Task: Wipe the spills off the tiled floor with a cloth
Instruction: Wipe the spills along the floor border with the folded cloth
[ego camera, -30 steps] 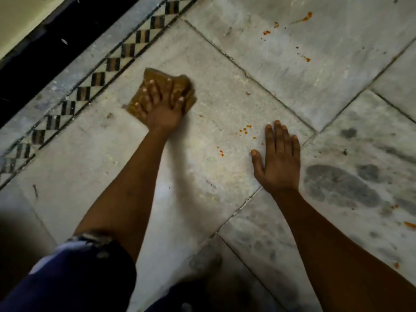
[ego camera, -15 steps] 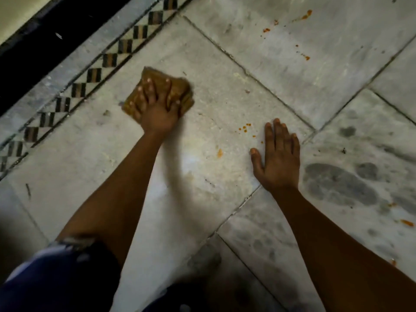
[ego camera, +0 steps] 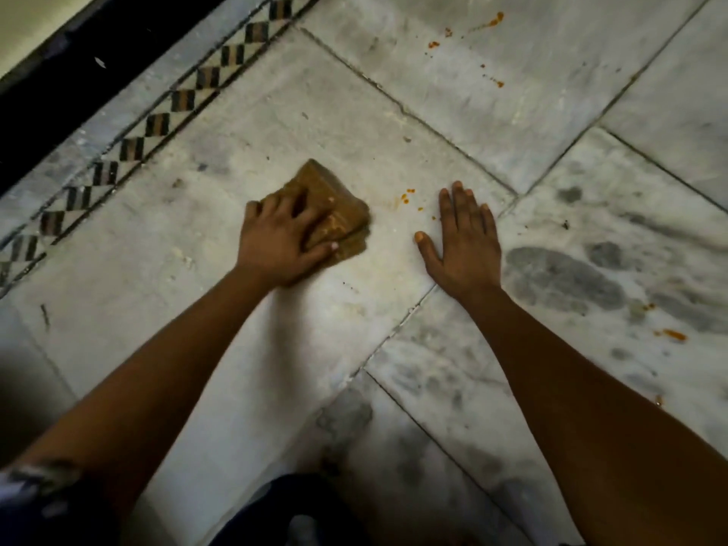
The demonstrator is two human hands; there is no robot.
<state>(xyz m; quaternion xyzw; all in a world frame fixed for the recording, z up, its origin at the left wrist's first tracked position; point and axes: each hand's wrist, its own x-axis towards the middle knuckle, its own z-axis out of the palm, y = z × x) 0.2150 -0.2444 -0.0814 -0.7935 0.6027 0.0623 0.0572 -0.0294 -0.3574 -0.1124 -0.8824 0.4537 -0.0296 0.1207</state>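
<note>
Pressing: left hand (ego camera: pixel 281 244) on brown cloth (ego camera: pixel 335 208), fingers (ego camera: pixel 321 250) clamped over it, flat on tiled floor (ego camera: pixel 275 124)
Right hand (ego camera: pixel 465 240): palm down on floor, fingers together, thumb out, holding nothing
Nearest spill: orange spots (ego camera: pixel 407 197) between cloth and right hand, just beside cloth edge
Other spills: orange splatter (ego camera: pixel 492 21) top tile; orange smear (ego camera: pixel 673 334) far right
Border: checkered strip (ego camera: pixel 157 126) upper left

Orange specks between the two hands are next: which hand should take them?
Left hand: it already presses the folded brown cloth right beside the orange specks. The right hand lies flat on the floor, empty.
</note>
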